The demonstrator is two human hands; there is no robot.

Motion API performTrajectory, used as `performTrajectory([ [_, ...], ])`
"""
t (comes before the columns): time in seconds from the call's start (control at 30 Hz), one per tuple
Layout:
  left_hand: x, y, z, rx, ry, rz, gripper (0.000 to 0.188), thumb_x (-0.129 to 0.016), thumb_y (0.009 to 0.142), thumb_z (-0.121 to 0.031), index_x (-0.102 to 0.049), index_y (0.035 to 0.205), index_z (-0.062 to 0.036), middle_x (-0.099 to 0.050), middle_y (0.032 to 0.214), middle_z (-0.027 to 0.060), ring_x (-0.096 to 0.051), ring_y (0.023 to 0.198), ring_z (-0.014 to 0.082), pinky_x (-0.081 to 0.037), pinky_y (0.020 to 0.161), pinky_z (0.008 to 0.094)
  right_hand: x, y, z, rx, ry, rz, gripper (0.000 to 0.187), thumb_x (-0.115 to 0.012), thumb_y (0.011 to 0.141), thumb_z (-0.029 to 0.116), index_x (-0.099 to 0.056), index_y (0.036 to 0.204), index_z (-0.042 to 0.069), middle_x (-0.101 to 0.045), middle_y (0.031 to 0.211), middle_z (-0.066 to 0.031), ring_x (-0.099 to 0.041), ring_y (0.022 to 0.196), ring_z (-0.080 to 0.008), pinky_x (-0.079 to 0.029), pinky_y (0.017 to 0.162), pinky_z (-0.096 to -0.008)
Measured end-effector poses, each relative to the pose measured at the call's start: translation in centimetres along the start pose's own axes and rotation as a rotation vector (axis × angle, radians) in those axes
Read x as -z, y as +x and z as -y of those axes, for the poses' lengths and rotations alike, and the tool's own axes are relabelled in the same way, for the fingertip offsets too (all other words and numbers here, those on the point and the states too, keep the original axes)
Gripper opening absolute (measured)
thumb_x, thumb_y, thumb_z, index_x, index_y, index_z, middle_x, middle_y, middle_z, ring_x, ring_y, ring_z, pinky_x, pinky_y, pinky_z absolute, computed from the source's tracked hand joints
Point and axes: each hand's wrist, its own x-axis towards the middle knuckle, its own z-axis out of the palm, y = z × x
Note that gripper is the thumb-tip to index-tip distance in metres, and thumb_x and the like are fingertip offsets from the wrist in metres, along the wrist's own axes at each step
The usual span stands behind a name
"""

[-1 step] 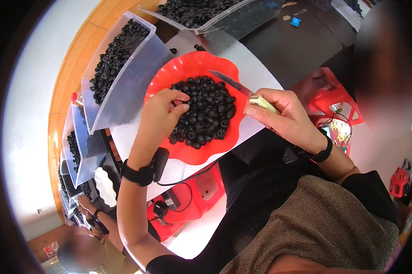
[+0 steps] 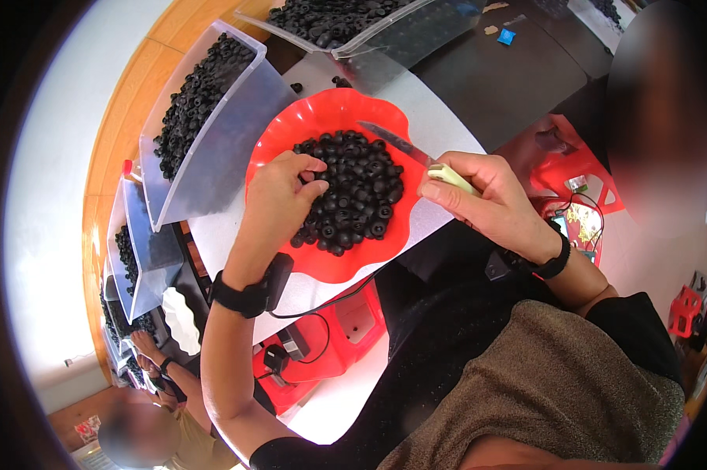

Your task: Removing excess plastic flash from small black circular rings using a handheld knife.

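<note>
A red plate [image 2: 373, 108] with a wavy rim lies before me, heaped with small round black pieces [image 2: 357, 192], several showing a hole. At the left side of the heap is my left hand [image 2: 279, 188], its fingers curled and the thumb near the index fingertip. Whatever sits between those fingertips is hidden. My right hand [image 2: 494, 200] is closed round the pale yellow-green handle of a knife [image 2: 400, 142]. The blade points up and left over the plate's right part, above the heap and apart from my left hand.
Clear plastic bins [image 2: 240, 117] of black pieces stand left and beyond; another bin [image 2: 353, 47] is at the far side. The plate rests on a white board [image 2: 447, 117]. A red stool [image 2: 338, 345] holds a black adapter and cable. Other people sit at lower left and right.
My left hand has shifted very slightly at the heap's edge. The right hand and knife look the same.
</note>
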Motion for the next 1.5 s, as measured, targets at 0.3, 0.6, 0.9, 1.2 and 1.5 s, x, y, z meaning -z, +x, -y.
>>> performTrajectory([
  [0.3, 0.0, -0.1, -0.5, 0.073, -0.121, -0.019, 0.023, -0.066, 0.093, -0.012, -0.069, 0.113, -0.0015, -0.068, 0.095, 0.0057, -0.062, 0.079, 0.0139, -0.049, 0.074, 0.0294, 0.5, -0.2, 0.0, 0.002, 0.035, 0.009, 0.025, -0.067, 0.099, 0.024, -0.068, 0.094, 0.0, -0.049, 0.073, 0.0063, -0.041, 0.068, -0.0019, -0.034, 0.059, -0.0225],
  [0.6, 0.3, -6.0, -3.4, 0.174, -1.285, -0.097, 0.03, -0.051, 0.105, -0.015, -0.058, 0.128, 0.0018, -0.064, 0.12, 0.0158, -0.061, 0.092, 0.0156, -0.047, 0.087, 0.0286, -0.3, 0.3, -0.6, 0.06, -0.002, 0.052, 0.024, -0.068, 0.099, 0.024, -0.066, 0.095, 0.0, -0.051, 0.072, 0.0047, -0.042, 0.067, -0.0026, -0.034, 0.057, -0.0232],
  [0.9, -3.7, -7.8, -3.8, 0.05, -1.597, -0.159, 0.028, -0.052, 0.104, -0.011, -0.057, 0.13, 0.0014, -0.062, 0.11, 0.0111, -0.056, 0.089, 0.0155, -0.046, 0.085, 0.0303, -1.9, 0.0, 0.2, 0.042, -0.146, 0.101, 0.021, -0.07, 0.097, 0.02, -0.067, 0.099, -0.001, -0.062, 0.083, 0.0006, -0.052, 0.073, -0.004, -0.041, 0.065, -0.0213],
  [1.2, -5.2, -8.0, -3.0, -0.034, -1.718, -0.165, 0.023, -0.057, 0.1, -0.006, -0.057, 0.123, -0.0024, -0.06, 0.11, 0.0119, -0.053, 0.087, 0.0168, -0.045, 0.081, 0.0296, -2.6, -0.1, 1.0, 0.019, -0.178, 0.151, 0.029, -0.066, 0.1, 0.026, -0.067, 0.101, -0.003, -0.06, 0.078, 0.0002, -0.049, 0.071, -0.0039, -0.039, 0.061, -0.0224],
  [1.5, -5.6, -8.0, -2.8, -0.009, -1.907, -0.154, 0.021, -0.061, 0.098, -0.006, -0.057, 0.119, -0.0028, -0.061, 0.112, 0.0149, -0.055, 0.09, 0.0193, -0.046, 0.084, 0.031, -3.2, -0.2, 0.7, 0.194, -0.324, 0.069, 0.03, -0.068, 0.099, 0.026, -0.066, 0.101, -0.004, -0.058, 0.071, -0.0033, -0.051, 0.064, -0.0062, -0.041, 0.058, -0.0246],
])
